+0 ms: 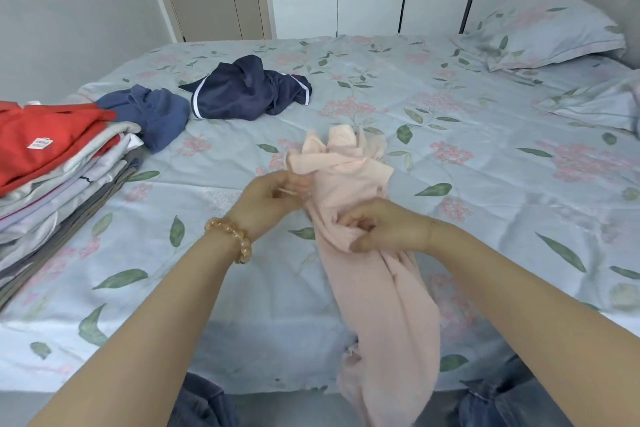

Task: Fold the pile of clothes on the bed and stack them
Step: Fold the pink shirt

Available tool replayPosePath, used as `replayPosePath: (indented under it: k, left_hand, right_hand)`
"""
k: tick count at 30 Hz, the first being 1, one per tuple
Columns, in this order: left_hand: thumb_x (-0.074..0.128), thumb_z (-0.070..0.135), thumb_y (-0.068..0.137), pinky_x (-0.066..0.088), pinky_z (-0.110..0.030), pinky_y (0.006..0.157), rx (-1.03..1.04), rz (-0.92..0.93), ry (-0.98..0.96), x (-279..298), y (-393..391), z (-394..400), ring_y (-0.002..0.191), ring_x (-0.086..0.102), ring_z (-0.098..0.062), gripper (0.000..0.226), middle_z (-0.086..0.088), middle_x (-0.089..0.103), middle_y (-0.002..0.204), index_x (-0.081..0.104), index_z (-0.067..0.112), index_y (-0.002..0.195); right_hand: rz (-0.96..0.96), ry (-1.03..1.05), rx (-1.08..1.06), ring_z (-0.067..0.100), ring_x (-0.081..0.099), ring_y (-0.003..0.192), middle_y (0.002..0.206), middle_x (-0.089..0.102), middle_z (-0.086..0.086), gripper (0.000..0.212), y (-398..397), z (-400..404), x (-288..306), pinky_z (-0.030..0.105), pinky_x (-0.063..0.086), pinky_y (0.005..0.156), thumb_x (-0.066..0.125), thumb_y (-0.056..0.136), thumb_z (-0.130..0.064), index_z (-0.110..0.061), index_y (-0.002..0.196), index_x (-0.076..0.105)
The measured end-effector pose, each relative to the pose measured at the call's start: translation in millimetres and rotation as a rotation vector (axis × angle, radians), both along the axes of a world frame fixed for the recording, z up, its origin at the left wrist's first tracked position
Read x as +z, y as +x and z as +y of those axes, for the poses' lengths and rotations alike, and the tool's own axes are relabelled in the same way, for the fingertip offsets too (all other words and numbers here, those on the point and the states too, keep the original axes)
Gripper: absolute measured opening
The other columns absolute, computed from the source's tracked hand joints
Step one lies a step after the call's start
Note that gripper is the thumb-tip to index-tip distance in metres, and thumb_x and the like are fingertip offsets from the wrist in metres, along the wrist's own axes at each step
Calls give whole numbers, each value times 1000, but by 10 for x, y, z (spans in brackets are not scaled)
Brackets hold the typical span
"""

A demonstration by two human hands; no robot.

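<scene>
Pink garment, bunched and trailing off the bed; left grip and right grip both clutch it.

Bed under clothes stack, pillow

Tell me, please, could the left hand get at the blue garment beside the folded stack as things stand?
Probably not yet: the left hand is pinching the pink garment. The bed toward the blue garment looks unobstructed.

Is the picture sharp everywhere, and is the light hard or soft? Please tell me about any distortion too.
Head view: soft, even light with only faint shadows; the wide lens bows the bed edge; the left hand and the pink garment look slightly blurred; the right hand looks sharper; the folded stack stays fairly clear.
</scene>
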State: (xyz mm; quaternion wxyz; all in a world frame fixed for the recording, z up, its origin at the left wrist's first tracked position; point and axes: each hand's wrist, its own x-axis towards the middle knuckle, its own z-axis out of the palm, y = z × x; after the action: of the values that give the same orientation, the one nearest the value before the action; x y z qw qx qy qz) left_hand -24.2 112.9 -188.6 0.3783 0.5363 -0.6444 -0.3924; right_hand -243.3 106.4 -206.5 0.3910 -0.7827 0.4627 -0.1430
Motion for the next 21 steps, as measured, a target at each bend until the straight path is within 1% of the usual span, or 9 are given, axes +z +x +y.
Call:
replayPosePath:
  k: [3, 5, 6, 9, 11, 13, 16, 18, 21]
  left_hand:
    - [70, 20, 88, 42, -21, 97, 75, -113, -108, -48, 12, -136, 113, 54, -12, 26, 3, 61, 122, 66, 19, 113]
    - [72, 31, 85, 36, -33, 107, 28, -343, -118, -113, -14, -202, 126, 45, -15, 37, 5, 55, 130, 63, 25, 121]
    - [72, 36, 84, 35, -37, 108, -10, -475, -98, -156, -37, -217, 128, 44, -18, 42, 4, 54, 131, 61, 26, 124]
    - [69, 35, 87, 41, -29, 93, -50, -580, -13, -254, -94, -237, 114, 52, -23, 36, -2, 59, 116, 63, 17, 117]
    - [71, 26, 86, 41, -30, 83, -56, -503, -87, -244, -94, -222, 103, 56, -26, 25, -8, 62, 107, 67, 9, 104]
    - [75, 17, 83, 44, -33, 86, -114, -393, -132, -183, -66, -178, 100, 58, -24, 19, -10, 65, 104, 70, 4, 96]
    - [81, 21, 76, 41, -28, 81, -309, -376, -23, -94, 52, -57, 84, 56, -15, 21, -10, 64, 86, 72, 3, 84]
    - [82, 28, 75, 39, -31, 78, -398, -436, 77, -71, 156, 27, 77, 49, -20, 34, -18, 57, 81, 70, -3, 81]
    - [83, 33, 74, 34, -32, 75, -403, -451, 214, -15, 361, 81, 74, 44, -19, 35, -11, 49, 75, 72, -1, 79]
  right_hand:
    - [116, 67, 220, 0, 45, 66, 78, 59, -9, 37, 47, 296, 70, 14, 36, 65, 74, 79, 1, -9, 115, 69]
    - [192, 130, 274, 8, 51, 78, 92, 67, 7, 40, 16, 401, 135, 20, 41, 74, 75, 82, -6, -14, 121, 67]
    - [186, 185, 280, 10, 54, 80, 95, 69, 6, 37, -36, 417, 194, 21, 43, 77, 73, 84, -9, -16, 121, 68]
    - [-2, 243, 144, 3, 61, 71, 79, 72, -6, 13, -237, 316, 321, 22, 50, 70, 66, 90, -12, -13, 97, 77]
    - [-115, 30, -128, 3, 60, 69, 77, 71, -3, 12, -345, 123, 282, 20, 48, 66, 65, 89, -12, -11, 83, 75]
    - [-177, -199, -312, 5, 57, 83, 98, 68, -2, 10, -376, -39, 198, 13, 44, 72, 70, 87, -19, -16, 96, 72]
    - [-22, -278, -94, 7, 46, 121, 137, 50, -6, 49, -283, -188, 62, 9, 34, 98, 74, 84, -25, -25, 131, 58]
    - [238, -323, 73, 12, 47, 122, 132, 56, -5, 43, -177, -205, -6, 22, 35, 105, 72, 87, -23, -24, 128, 62]
    - [398, -366, 114, 12, 59, 98, 104, 67, -3, 23, -98, -182, -11, 29, 44, 88, 62, 90, -14, -22, 110, 70]
